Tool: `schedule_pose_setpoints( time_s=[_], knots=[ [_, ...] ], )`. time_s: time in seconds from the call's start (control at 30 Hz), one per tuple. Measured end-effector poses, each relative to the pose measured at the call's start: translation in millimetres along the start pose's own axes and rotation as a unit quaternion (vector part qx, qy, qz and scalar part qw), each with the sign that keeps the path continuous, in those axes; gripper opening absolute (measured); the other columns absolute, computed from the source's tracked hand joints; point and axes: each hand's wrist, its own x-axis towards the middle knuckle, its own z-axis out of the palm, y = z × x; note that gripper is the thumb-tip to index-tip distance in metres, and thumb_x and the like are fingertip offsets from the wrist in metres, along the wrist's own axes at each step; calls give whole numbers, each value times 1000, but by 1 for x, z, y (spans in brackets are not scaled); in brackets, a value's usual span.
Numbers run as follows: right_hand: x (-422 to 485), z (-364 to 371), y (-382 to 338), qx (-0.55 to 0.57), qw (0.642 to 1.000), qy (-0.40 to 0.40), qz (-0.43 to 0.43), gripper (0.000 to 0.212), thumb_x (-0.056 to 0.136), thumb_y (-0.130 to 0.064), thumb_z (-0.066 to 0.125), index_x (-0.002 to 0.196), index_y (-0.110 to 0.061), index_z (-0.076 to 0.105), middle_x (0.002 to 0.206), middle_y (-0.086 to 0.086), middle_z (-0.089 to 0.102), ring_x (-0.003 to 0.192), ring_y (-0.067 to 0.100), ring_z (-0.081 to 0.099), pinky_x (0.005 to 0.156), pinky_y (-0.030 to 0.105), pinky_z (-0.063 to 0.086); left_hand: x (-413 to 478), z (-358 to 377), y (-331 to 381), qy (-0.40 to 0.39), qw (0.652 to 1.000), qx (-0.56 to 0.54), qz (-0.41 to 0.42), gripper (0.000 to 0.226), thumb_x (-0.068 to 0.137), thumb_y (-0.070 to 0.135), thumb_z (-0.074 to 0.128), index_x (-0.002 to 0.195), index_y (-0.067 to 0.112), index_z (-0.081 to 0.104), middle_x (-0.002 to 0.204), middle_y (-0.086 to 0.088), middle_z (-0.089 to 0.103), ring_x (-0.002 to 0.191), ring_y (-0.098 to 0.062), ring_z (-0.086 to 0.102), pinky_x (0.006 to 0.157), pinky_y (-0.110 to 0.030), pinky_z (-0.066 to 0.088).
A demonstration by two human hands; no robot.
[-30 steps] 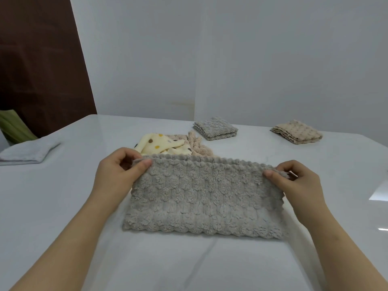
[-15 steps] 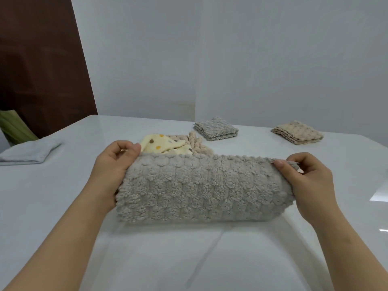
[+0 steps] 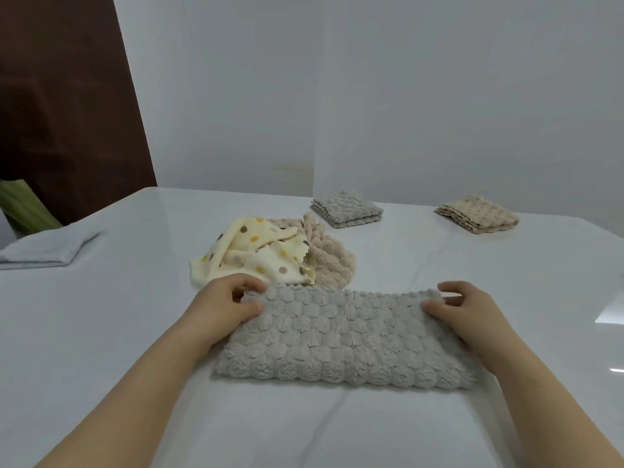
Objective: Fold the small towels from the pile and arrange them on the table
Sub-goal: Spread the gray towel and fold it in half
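The grey stack [image 3: 347,209] and beige stack [image 3: 476,214] are done; left grip [image 3: 229,307] and right grip [image 3: 467,310] pinch the half-folded towel [image 3: 344,342]; the pile [image 3: 270,258] waits.

No text, label, brand, number or sign could be read anywhere in the view.
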Motion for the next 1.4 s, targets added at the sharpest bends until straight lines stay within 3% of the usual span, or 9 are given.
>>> schedule_pose_setpoints(
  time_s=[0.13,0.3,0.43,0.53,0.6,0.7,1.0,1.2,1.4],
  knots=[
    [-5,0,-1,-164,985,-45,-36,59,85,-26,65,136,-24,36,102,4,48,83,19,49,61,27,36,0,7,-2,44,997,32,55,23,84,12,64,77,34,63,79,5,56,67,-8,47,60,-19,38],
    [-4,3,-2,-78,990,39,-109,51,89,-15,58,135,-26,39,101,5,54,88,20,49,76,27,35,3,11,-4,83,992,30,89,19,87,12,60,91,30,63,83,18,53,75,-3,48,61,-11,34],
    [-5,5,1,-191,980,-9,-45,63,90,-30,54,144,-20,23,104,6,52,107,28,53,82,33,38,6,13,-12,93,955,249,132,24,87,17,59,110,21,63,126,5,50,118,-16,46,85,-17,34],
    [-6,2,-4,-266,963,-25,23,60,85,-46,57,132,-14,38,108,6,56,106,26,53,77,32,37,-4,23,4,157,923,273,222,40,86,33,56,122,15,59,147,0,37,135,-23,33,106,-35,30],
    [-5,2,-4,-288,957,-31,21,36,82,-45,60,94,-11,54,81,-1,54,81,20,52,65,30,37,-13,40,17,71,909,298,282,63,85,54,36,136,18,46,154,-2,24,143,-22,19,114,-38,19],
    [-3,2,0,-256,967,-4,-12,41,84,-32,61,59,-12,36,57,1,40,57,17,41,51,30,26,-16,68,20,-107,865,424,248,58,93,56,22,147,38,8,157,10,-11,144,-14,-15,116,-39,-7],
    [-3,-10,5,-222,973,60,-2,30,92,-34,50,115,-15,52,105,9,57,102,29,51,73,33,36,-28,112,37,-142,861,453,184,55,94,55,23,145,41,10,158,9,4,146,-18,-2,115,-47,2],
    [3,-25,7,-35,999,21,24,18,80,-17,64,89,-4,57,60,1,41,56,17,37,53,26,29,-16,97,27,-120,855,475,171,65,88,67,21,146,42,4,158,10,-3,145,-15,-9,116,-45,-5],
    [-2,-18,-1,295,951,-11,92,5,83,-4,59,81,1,59,73,14,58,63,25,53,58,33,42,-14,101,22,-138,859,468,156,66,88,67,17,146,39,3,158,9,-4,145,-16,-12,116,-45,-8]
  ],
)
